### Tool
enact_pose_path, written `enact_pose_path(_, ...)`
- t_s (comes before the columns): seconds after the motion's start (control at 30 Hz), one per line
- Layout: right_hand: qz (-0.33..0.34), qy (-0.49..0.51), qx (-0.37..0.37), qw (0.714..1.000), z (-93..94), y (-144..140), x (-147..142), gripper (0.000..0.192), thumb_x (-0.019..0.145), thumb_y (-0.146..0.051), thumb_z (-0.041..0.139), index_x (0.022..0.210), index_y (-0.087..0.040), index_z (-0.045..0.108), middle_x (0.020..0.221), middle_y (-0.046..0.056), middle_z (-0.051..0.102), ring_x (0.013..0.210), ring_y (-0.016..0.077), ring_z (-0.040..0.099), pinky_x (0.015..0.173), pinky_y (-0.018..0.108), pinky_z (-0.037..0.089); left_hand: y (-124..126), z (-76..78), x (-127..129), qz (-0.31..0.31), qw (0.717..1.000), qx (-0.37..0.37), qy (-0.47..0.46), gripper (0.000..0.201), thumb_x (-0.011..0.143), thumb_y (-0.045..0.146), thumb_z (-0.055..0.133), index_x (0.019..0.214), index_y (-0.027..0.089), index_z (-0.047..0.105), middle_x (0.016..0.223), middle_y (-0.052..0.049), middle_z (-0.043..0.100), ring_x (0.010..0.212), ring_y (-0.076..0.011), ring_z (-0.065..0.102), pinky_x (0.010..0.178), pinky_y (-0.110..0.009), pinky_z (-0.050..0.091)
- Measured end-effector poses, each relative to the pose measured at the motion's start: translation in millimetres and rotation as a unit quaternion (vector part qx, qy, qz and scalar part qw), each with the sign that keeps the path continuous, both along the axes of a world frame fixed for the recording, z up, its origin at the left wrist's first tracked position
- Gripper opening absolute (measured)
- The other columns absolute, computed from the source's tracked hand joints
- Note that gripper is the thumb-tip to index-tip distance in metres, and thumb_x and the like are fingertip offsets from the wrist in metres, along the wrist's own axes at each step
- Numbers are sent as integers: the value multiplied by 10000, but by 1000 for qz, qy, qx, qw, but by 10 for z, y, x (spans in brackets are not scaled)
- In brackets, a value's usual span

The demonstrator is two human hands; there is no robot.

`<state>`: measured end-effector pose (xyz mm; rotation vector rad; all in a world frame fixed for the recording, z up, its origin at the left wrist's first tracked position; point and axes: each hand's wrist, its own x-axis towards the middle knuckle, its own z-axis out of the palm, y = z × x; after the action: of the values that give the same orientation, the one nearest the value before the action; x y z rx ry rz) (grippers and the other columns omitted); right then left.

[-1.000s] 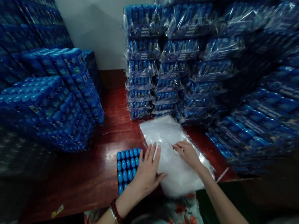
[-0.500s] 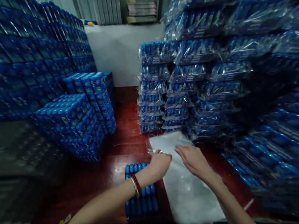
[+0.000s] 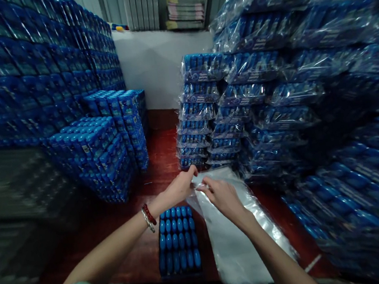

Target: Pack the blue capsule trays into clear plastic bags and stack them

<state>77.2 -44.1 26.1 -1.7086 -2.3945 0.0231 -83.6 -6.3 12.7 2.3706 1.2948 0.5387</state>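
Both hands pinching the far edge of a clear bag, centre of the frame.

The left hand [image 3: 178, 189] has its grip closed on the top edge of the bag [image 3: 235, 243], thumb and fingers pinched on the plastic, and the right hand [image 3: 220, 196] is clenched on the same edge right beside it, so the two nearly touch. The bag runs down to the lower middle, flat on the red tabletop [image 3: 124, 226]. Just left of it, under the left wrist, sits a tray [image 3: 178, 240] of blue capsule-shaped things, touching or nearly touching the bag. There are unwrapped blue stacks [image 3: 102, 149] at middle left. Wrapped packs [image 3: 275, 101] fill the right side and crowd right up to the bag's far end.
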Motion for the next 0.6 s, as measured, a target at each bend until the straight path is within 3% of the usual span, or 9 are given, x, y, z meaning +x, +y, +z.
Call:
enact_pose_path(0.13, -3, -36, 28, 999, 67, 59, -47, 142, 894, -272, 490, 1024, -237, 534, 809, 25, 694, 668, 165, 631, 517, 262, 218, -49, 70, -232, 35, 992, 22, 116, 223, 844, 162, 484, 1064, 180, 513, 828, -70, 619, 771, -217, 630, 672, -288, 444)
enact_pose_path(0.27, -40, -43, 56, 997, 143, 154, -87, 163, 896, -200, 441, 943, -239, 593, 841, 35, 700, 664, 156, 630, 515, 257, 224, -98, 221, -459, 107, 972, 41, 206, 186, 858, 104, 440, 1002, 159, 546, 896, -118, 630, 857, -249, 641, 708, -327, 466)
enact_pose_path(0.33, -45, 28, 83, 995, 207, 201, -126, 212, 904, -256, 421, 888, -235, 631, 820, 36, 703, 694, 168, 636, 534, 243, 270, -148, 363, -560, 155, 962, 63, 217, 207, 872, 83, 396, 999, 158, 541, 942, -121, 626, 871, -239, 642, 677, -302, 466)
enact_pose_path(0.47, 42, 223, 84, 970, 265, 246, -247, 339, 905, -308, 345, 923, -204, 667, 785, 46, 713, 731, 185, 645, 604, 235, 379, -346, 591, -705, 225, 947, 122, 191, 227, 912, 103, 338, 966, 182, 543, 937, -75, 616, 868, -199, 632, 638, -247, 451)
enact_pose_path(0.53, 37, 218, 63, 973, 179, 258, -309, 364, 905, -311, 329, 939, -199, 674, 760, 57, 714, 711, 199, 652, 594, 245, 389, -466, 559, -755, 239, 947, 119, 179, 229, 913, 109, 343, 936, 188, 558, 913, -59, 617, 857, -188, 625, 644, -240, 448)
enact_pose_path(0.6, -9, 152, 41, 987, -10, 276, -356, 339, 901, -283, 346, 995, -221, 666, 761, 62, 717, 704, 210, 662, 580, 251, 383, -560, 381, -810, 256, 948, 96, 165, 248, 895, 82, 350, 913, 189, 573, 907, -53, 620, 855, -183, 621, 663, -241, 448)
